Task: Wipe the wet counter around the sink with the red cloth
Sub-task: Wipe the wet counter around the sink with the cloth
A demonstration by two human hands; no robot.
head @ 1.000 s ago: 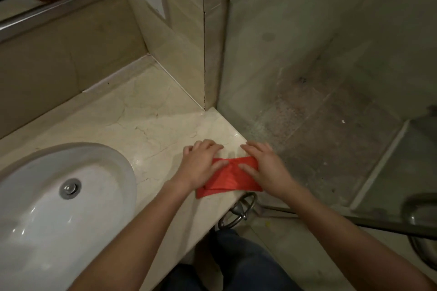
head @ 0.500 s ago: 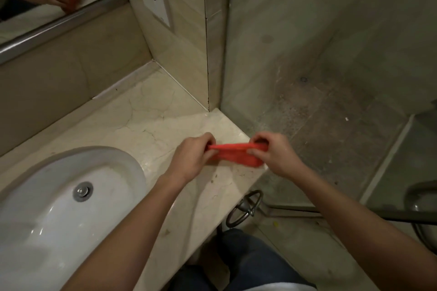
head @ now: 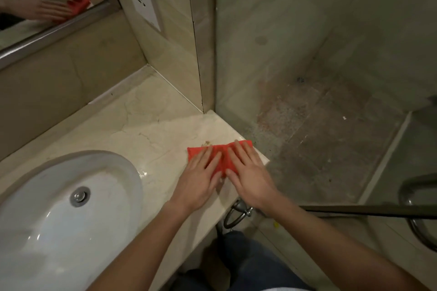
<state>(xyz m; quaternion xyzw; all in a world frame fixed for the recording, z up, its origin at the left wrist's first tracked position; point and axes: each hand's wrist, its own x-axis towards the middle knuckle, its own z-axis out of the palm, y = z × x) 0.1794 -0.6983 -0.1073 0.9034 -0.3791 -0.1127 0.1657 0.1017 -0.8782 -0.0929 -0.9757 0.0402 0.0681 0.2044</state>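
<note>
Red cloth lies folded and flat on the marble surface, near its right front corner and well to the right of the sink. Left hand and right hand both press on it with straight, spread fingers; neither grip is closed round the fabric, both are flat and wide. A small brownish mark sits on the surface just beyond the cloth's far edge, and a glint of water shows beside the sink rim. Judged from this, wiping is at an early stage: the strip behind the sink and the area along the wall look untouched, and the mark remains. Compared with half a second earlier, the cloth is no longer stretched between two pinching hands above the surface; it has been laid down and both palms now flatten it.
</note>
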